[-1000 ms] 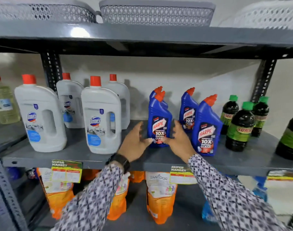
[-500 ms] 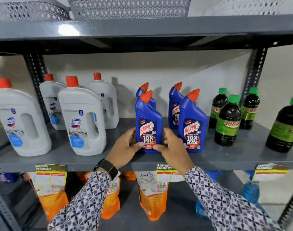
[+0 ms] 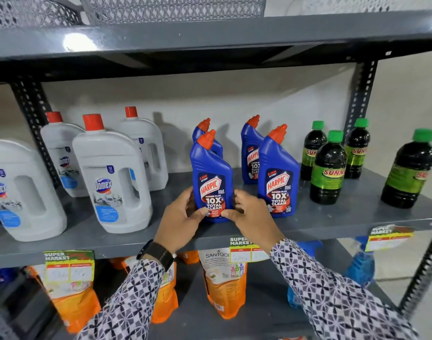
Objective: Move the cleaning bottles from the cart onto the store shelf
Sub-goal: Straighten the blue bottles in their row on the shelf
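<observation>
A blue Harpic bottle (image 3: 211,177) with an orange cap stands upright near the front of the grey middle shelf (image 3: 332,217). My left hand (image 3: 180,219) grips its lower left side and my right hand (image 3: 251,217) grips its lower right side, thumbs on the label. A second Harpic bottle (image 3: 277,177) stands just to its right, and two more (image 3: 250,153) stand behind them. The cart is out of view.
Several white Domex jugs (image 3: 111,177) fill the shelf's left part. Dark green-capped Sunny bottles (image 3: 329,170) stand on the right. Orange refill pouches (image 3: 224,288) and blue spray bottles (image 3: 359,263) sit on the shelf below. Mesh baskets (image 3: 173,6) rest on the top shelf.
Both hands closed in on the front Harpic bottle and now hold its base on the shelf. The bottle has stayed near the shelf's front edge; the view shifted slightly.
</observation>
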Demonstrator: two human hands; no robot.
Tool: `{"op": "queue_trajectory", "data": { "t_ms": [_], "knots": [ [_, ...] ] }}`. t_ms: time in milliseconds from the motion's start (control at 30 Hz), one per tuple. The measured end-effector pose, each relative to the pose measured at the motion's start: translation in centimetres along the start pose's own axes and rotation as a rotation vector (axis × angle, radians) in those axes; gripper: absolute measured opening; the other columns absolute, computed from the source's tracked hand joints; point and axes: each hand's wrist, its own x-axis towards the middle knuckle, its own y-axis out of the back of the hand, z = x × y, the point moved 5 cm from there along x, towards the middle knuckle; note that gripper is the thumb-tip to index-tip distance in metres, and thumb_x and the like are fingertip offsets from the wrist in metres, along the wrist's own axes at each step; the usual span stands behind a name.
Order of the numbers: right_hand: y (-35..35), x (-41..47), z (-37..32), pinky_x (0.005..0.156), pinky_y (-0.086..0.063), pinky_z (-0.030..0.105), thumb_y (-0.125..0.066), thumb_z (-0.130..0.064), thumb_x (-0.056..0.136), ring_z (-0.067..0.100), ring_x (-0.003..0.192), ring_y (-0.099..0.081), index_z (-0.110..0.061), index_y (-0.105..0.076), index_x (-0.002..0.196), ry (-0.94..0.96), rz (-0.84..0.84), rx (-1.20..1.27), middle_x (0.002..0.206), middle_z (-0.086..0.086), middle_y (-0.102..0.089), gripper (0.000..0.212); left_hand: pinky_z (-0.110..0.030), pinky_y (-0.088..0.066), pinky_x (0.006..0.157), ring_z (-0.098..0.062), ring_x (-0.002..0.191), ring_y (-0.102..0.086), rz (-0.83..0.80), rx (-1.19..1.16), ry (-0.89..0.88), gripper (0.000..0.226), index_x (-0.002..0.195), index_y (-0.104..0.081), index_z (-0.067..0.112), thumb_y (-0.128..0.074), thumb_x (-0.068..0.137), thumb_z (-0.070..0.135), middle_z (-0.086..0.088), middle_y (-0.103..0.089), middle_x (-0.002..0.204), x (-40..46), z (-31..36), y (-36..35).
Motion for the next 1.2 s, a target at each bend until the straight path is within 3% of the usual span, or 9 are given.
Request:
{"op": "queue_trajectory", "data": {
  "t_ms": [167,300,400,500,633,733,900,1067,1200],
  "knots": [
    [2.1,-3.3,0.3,0.12,-0.045,0.032,-0.073,-0.02,0.098,0.012,0.144,-0.056,-0.027,-0.034,0.164,0.026,-0.085,-0.012,0.157,-0.002,-0.058,0.078,-0.009,-0.05,0.086,0.006,0.11,-0.065,0.278,-0.107,-0.007,0.064,0.15,-0.049,0.029,-0.067,0.094,0.006,0.012,-0.066,0.126,-2.2,0.9,1.3],
    [8.7,-6.8,2.1,0.102,-0.058,0.021,-0.075,-0.012,0.094,-0.004,0.113,-0.073,-0.026,-0.062,0.146,0.12,0.09,0.048,0.126,-0.011,-0.077,0.055,-0.014,-0.052,0.082,0.003,0.09,-0.066,0.566,-0.142,-0.076,0.049,0.118,-0.065,0.046,-0.065,0.093,0.004,0.008,-0.071,0.103,-5.9,4.0,-0.4],
    [16.0,-7.7,5.2,0.092,-0.059,0.016,-0.074,-0.002,0.093,-0.004,0.099,-0.076,-0.017,-0.073,0.128,0.132,0.423,0.059,0.107,-0.009,-0.08,0.038,-0.016,-0.056,0.079,-0.007,0.086,-0.07,0.479,-0.188,-0.154,0.035,0.106,-0.07,0.045,-0.065,0.092,0.014,0.006,-0.075,0.093,-6.9,9.0,-6.6],
    [22.2,-6.4,9.3,0.098,-0.057,0.026,-0.071,0.008,0.092,0.012,0.11,-0.075,-0.01,-0.067,0.134,0.03,0.588,0.078,0.119,0.007,-0.077,0.046,-0.013,-0.055,0.085,-0.002,0.094,-0.074,0.273,-0.198,-0.214,0.032,0.115,-0.072,0.038,-0.062,0.093,0.017,0.012,-0.079,0.1,-6.1,13.8,-15.4],
    [24.6,-2.2,14.1,0.116,-0.046,0.044,-0.076,0.006,0.089,0.034,0.144,-0.053,-0.009,-0.038,0.159,-0.201,0.2,0.161,0.158,0.019,-0.051,0.081,-0.026,-0.041,0.119,-0.011,0.142,-0.052,0.023,-0.012,-0.161,0.055,0.157,-0.042,0.019,-0.054,0.104,0.017,0.001,-0.056,0.151,-2.3,17.0,-24.7],
    [23.8,-0.1,15.2,0.118,-0.04,0.039,-0.083,0.005,0.084,0.03,0.151,-0.044,-0.014,-0.027,0.165,-0.219,0.008,0.239,0.166,0.013,-0.042,0.101,-0.031,-0.023,0.128,-0.02,0.159,-0.027,-0.028,0.001,0.097,0.072,0.166,-0.013,0.015,-0.05,0.106,0.029,-0.005,-0.027,0.171,1.4,16.0,-26.5],
    [23.3,1.7,16.3,0.109,-0.053,0.025,-0.081,0.005,0.083,-0.015,0.103,-0.069,-0.041,-0.054,0.127,-0.085,-0.072,0.229,0.122,-0.019,-0.066,0.069,-0.038,-0.04,0.121,-0.021,0.139,-0.056,-0.145,-0.057,0.058,0.056,0.156,-0.04,0.019,-0.058,0.103,0.017,-0.004,-0.062,0.145,4.1,15.6,-27.9],
    [25.1,0.6,16.8,0.116,-0.05,0.044,-0.079,-0.003,0.084,0.011,0.12,-0.069,-0.037,-0.053,0.131,-0.032,-0.012,0.204,0.125,-0.008,-0.073,0.063,-0.034,-0.042,0.118,-0.016,0.135,-0.059,-0.199,-0.07,0.038,0.058,0.152,-0.047,0.02,-0.067,0.097,0.018,-0.001,-0.064,0.145,4.4,16.4,-28.9],
    [26.2,-0.8,17.3,0.104,-0.054,0.025,-0.08,-0.013,0.081,0.0,0.116,-0.071,-0.044,-0.058,0.123,-0.01,-0.01,0.182,0.121,-0.019,-0.077,0.056,-0.008,-0.046,0.096,0.007,0.113,-0.064,-0.166,-0.098,-0.003,0.062,0.15,-0.049,0.022,-0.074,0.093,0.02,0.006,-0.067,0.134,3.7,16.3,-29.3]
  ]
}}
